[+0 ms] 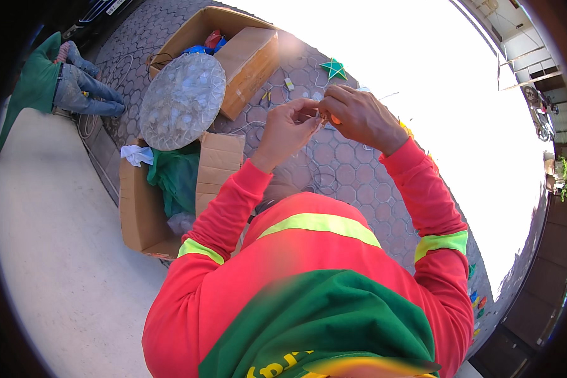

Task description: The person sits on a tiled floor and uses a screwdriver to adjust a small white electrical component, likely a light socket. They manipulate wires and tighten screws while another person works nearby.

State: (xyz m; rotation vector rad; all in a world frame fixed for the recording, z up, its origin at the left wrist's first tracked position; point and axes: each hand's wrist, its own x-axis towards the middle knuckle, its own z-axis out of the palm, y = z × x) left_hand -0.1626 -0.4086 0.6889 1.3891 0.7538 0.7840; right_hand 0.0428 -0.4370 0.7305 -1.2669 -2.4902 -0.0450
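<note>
My left hand (286,133) and my right hand (365,118) meet in front of me, above the paving. The fingertips of the left are pinched together on something small and thin that I cannot make out. Curled fingers of the right close round a small orange object (336,119), mostly hidden by the hand. The fingertips of both hands nearly touch. Just beyond them a green star-shaped decoration (334,68) lies on the ground. A small pale yellow-green item (289,84) and thin wires lie to its left.
A round, whitish, textured disc (183,101) leans against an open cardboard box (192,30). Nearer stands another box (135,205) with green cloth (175,179) in it. A bent-over person in jeans (85,88) is at far left. Colourful decorations (479,302) lie at lower right.
</note>
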